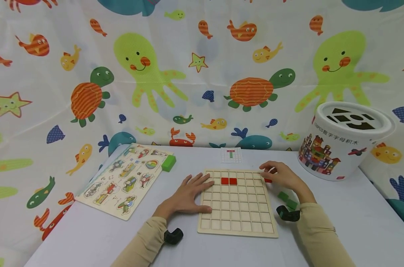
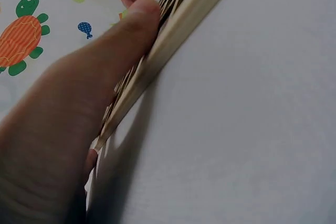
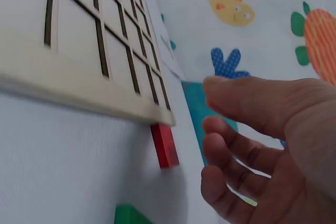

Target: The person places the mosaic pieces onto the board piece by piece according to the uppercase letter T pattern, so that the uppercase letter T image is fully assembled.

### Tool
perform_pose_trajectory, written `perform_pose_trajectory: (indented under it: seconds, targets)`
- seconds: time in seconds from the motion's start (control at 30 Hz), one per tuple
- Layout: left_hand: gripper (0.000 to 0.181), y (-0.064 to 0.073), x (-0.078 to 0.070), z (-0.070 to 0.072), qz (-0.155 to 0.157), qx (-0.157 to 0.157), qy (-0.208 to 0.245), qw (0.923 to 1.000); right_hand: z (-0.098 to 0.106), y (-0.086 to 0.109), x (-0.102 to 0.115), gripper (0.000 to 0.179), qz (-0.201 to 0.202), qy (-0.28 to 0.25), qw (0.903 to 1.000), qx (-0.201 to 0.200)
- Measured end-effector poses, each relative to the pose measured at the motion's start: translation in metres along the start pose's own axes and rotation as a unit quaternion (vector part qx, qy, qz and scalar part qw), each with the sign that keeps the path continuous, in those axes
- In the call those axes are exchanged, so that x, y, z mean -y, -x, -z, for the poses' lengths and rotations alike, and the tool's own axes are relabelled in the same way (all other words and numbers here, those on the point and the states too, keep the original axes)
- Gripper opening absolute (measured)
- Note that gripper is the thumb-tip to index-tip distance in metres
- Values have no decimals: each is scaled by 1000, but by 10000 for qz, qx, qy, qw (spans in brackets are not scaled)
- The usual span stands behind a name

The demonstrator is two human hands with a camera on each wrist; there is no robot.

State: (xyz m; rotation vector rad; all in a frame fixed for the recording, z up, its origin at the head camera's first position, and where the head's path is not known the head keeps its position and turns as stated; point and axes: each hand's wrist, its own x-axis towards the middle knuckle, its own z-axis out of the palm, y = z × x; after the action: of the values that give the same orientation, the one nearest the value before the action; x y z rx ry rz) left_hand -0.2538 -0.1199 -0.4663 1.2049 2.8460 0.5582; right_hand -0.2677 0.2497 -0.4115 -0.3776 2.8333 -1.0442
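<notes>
A wooden grid board (image 1: 236, 207) lies on the table, with two red blocks (image 1: 229, 181) side by side in its second row. My left hand (image 1: 185, 198) spreads its fingers over the board's left side; in the left wrist view its thumb (image 2: 142, 17) rests at the board's edge. By the far right corner hovers my right hand (image 1: 283, 177), fingers loosely bent with nothing between them. Below it, a loose red block (image 3: 165, 146) lies against the board's edge, apart from the fingers. Two green blocks (image 1: 287, 200) lie right of the board.
A small pattern card (image 1: 231, 155) with red and green squares lies behind the board. At back right stands a white bucket (image 1: 335, 148) with a cut-out lid. On the left lies a picture puzzle board (image 1: 121, 181), with a green block (image 1: 168, 163) at its right edge.
</notes>
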Motion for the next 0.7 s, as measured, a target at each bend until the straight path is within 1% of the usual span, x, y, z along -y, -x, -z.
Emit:
perform_pose_trajectory:
  seconds: [0.13, 0.23, 0.33, 0.47, 0.57, 0.7]
  targets:
    - [94, 0, 0, 1, -139, 29, -40, 9999, 5, 3, -9, 29, -225, 161, 9996, 108]
    - [94, 0, 0, 1, -133, 2, -12, 9999, 6, 3, -14, 31, -387, 183, 9988, 233]
    - [93, 0, -1, 1, -17, 11, 57, 10000, 4, 3, -17, 32, -564, 201, 9977, 319]
    - [91, -1, -2, 0, 228, 60, 97, 9997, 2, 3, -19, 33, -730, 160, 9964, 397]
    - [90, -2, -2, -1, 355, 93, 53, 9993, 1, 3, -20, 31, -735, 199, 9965, 337]
    - [88, -2, -3, 0, 401, 80, 63, 9991, 1, 3, -20, 28, -654, 270, 9973, 214]
